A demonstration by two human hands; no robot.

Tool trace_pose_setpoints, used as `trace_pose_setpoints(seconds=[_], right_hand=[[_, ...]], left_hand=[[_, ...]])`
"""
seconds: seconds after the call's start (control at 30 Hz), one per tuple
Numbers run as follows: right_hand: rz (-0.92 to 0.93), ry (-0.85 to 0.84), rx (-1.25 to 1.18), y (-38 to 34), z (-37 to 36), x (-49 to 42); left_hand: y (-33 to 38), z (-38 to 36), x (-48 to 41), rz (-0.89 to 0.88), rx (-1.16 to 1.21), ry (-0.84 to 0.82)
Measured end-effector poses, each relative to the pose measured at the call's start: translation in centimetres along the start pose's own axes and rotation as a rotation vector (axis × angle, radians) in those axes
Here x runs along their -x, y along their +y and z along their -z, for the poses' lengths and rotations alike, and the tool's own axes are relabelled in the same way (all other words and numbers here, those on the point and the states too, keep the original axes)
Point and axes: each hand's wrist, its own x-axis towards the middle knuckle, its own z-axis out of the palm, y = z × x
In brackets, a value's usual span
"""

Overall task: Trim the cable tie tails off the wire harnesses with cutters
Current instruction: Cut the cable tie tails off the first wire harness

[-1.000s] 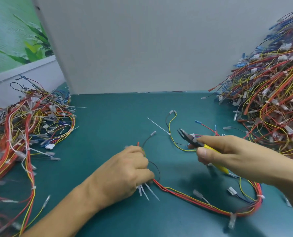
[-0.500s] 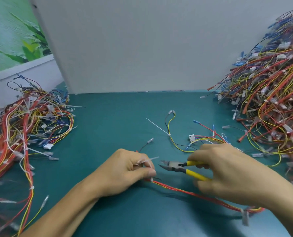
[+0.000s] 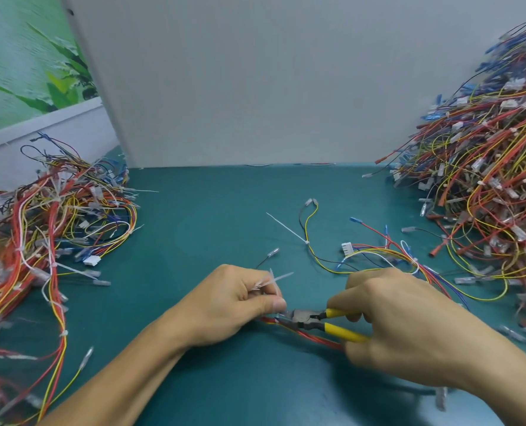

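Yellow-handled cutters [image 3: 332, 325] sit in my right hand [image 3: 409, 327], its fingers [image 3: 358, 285] curled round both handles, the dark jaws touching the wire harness [image 3: 312, 337] just beside my left thumb. My left hand [image 3: 234, 305] pinches that red-and-yellow harness, with white cable tie tails [image 3: 275, 278] poking up between the fingers. Beyond, a stretch of teal table [image 3: 209, 226] runs to the white panel [image 3: 255, 87]. A left heap [image 3: 55, 216] and a right heap [image 3: 486, 179] of harnesses crowd both side edges.
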Motion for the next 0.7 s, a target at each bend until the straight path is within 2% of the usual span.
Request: trace_pose_setpoints(seconds=[0.47,0.7], right_hand=[[0.009,-0.03,-0.012,-0.36,-0.2,0.01],[-0.001,-0.035,-0.022,-0.47,-0.07,0.07]], left_hand=[[0.19,-0.06,0.03,0.0,-0.05,-0.007],[0.04,0.02,-0.03,0.033,0.05,-0.027]])
